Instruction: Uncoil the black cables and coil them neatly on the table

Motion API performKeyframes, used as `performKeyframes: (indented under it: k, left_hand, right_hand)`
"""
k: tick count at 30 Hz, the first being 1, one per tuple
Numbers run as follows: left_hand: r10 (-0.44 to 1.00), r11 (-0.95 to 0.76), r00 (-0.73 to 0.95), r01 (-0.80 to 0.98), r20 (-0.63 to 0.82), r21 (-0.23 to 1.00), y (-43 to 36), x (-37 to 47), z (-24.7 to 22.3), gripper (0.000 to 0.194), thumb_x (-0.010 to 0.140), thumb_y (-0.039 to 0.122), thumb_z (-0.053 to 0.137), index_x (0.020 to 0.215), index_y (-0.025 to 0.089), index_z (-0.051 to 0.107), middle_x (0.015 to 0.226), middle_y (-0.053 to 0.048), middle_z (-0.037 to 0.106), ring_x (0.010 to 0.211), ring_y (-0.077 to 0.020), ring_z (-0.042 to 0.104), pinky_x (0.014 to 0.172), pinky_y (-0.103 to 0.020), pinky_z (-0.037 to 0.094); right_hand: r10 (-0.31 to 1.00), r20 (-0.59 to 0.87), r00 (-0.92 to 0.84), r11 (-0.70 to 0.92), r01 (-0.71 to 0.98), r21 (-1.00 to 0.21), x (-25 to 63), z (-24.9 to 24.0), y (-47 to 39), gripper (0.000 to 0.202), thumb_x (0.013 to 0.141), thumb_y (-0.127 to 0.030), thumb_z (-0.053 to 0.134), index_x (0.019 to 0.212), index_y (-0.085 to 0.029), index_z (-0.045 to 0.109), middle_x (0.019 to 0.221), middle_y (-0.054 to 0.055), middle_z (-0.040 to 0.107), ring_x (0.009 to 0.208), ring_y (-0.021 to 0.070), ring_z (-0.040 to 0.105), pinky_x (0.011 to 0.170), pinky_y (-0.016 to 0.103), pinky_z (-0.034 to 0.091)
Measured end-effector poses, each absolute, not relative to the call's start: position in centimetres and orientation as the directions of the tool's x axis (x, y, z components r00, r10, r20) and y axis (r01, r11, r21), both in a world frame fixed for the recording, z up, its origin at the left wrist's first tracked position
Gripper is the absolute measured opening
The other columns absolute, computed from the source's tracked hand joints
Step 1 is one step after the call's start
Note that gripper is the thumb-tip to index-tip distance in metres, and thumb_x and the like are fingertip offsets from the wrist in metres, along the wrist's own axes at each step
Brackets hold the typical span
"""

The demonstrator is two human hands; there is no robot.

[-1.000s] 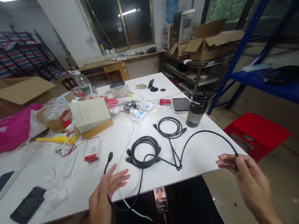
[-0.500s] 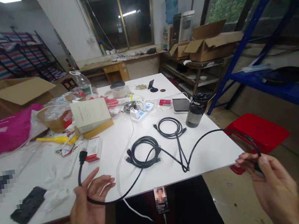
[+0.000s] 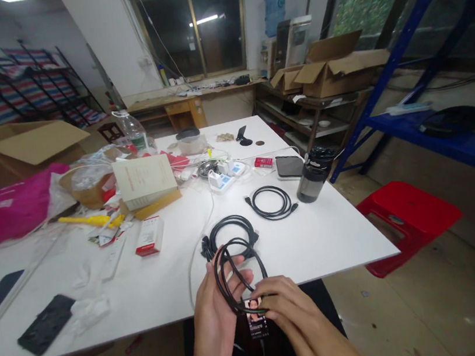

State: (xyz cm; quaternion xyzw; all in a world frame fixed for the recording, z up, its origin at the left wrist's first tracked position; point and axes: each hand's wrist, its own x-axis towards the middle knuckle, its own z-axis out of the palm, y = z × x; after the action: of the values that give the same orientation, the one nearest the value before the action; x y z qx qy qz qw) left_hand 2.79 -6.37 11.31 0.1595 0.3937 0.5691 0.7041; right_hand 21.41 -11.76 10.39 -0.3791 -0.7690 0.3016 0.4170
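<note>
Both hands have hold of a black cable, bent into loops above the table's front edge. My left hand grips the left side of the loops, its fingers passing behind them. At the lower right of the loops, my right hand pinches the cable; its fingers cover that part, and the cable's plugs cannot be made out. Just behind the held loops lies a coiled black cable bundle with plugs at its sides. Farther right rests another coiled black cable. Below my hands a lit phone sits at my lap.
A dark bottle and a tablet-like device stand behind the cables. White power strips lie mid-table. Left are a red-white box, a black phone and clutter. A red stool stands right of the table.
My hands have come from far apart to close together at the centre. The cable stretched between them is now gathered into loops, and its middle is off the table.
</note>
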Motion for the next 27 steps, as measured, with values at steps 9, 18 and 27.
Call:
performKeyframes:
  k: [9,18,27]
  left_hand:
    - [0.950,0.151,0.019,-0.902,-0.311,0.405,-5.3,2.8,14.2,0.031,0.106,0.030,0.063,0.079,0.020,0.053,0.064,0.009,0.030,0.044,-0.0064,0.023,0.039,-0.022,0.025]
    - [0.911,0.197,-0.016,-0.861,-0.412,0.470,-0.3,2.7,7.4,0.051,0.104,0.053,0.068,0.074,0.021,0.042,0.057,0.012,0.024,0.040,-0.0044,0.012,0.036,-0.021,0.017]
    - [0.915,0.048,-0.234,-0.746,-0.328,0.664,0.9,2.4,2.3,0.049,0.090,0.063,0.082,0.092,0.020,0.059,0.064,0.011,0.039,0.045,-0.0040,0.029,0.040,-0.016,0.025]
  right_hand:
    - [0.634,0.674,-0.379,0.728,0.585,-0.356,21.0,10.4,-9.2,0.033,0.100,-0.001,0.059,0.128,-0.016,0.067,0.120,0.014,0.072,0.117,0.0256,0.067,0.107,0.050,0.057]
    - [0.632,0.753,-0.186,0.731,0.466,-0.499,20.5,1.7,-11.1,0.032,0.095,-0.006,0.069,0.125,-0.017,0.065,0.104,0.011,0.076,0.098,0.0251,0.075,0.086,0.042,0.066]
    - [0.848,-0.076,-0.525,0.353,0.666,-0.657,19.6,-15.3,-14.5,0.058,0.094,-0.006,0.052,0.145,-0.030,0.067,0.144,0.009,0.072,0.146,0.0367,0.058,0.121,0.056,0.050]
